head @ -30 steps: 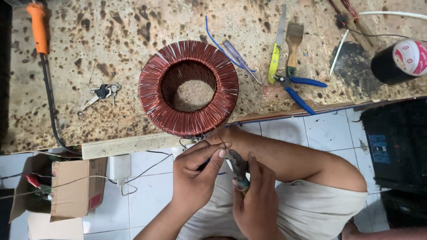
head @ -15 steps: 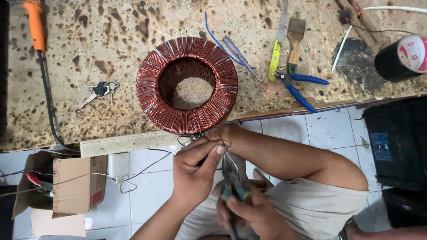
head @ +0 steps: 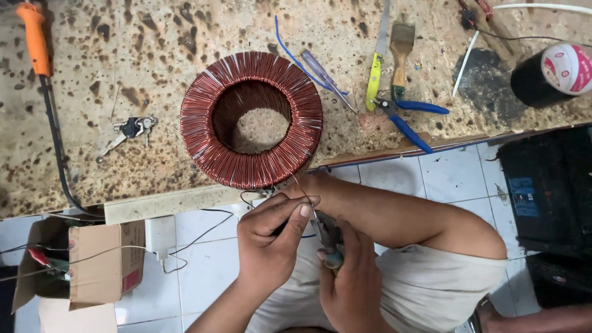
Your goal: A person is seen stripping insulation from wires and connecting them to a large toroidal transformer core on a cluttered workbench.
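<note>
Hands come first, held close to our body below the counter's near edge: our left hand (head: 268, 237) pinches a thin wire lead (head: 306, 198) between thumb and forefinger, and our right hand (head: 351, 280) is closed around a small plier-like tool (head: 328, 237) whose tip meets that wire. We follow the lead up to the copper-wound toroidal coil (head: 251, 120), which sits at the near edge of the counter (head: 92, 166), roughly midway along it. Its winding looks complete all the way round, so we judge the winding done and the dressing of the lead ends left. A bunch of keys (head: 131, 128) lies further left. Blue-handled pliers (head: 410, 117) and a brush (head: 401, 49) lie toward the far right, a roll of black tape (head: 550, 73) by the right edge.
</note>
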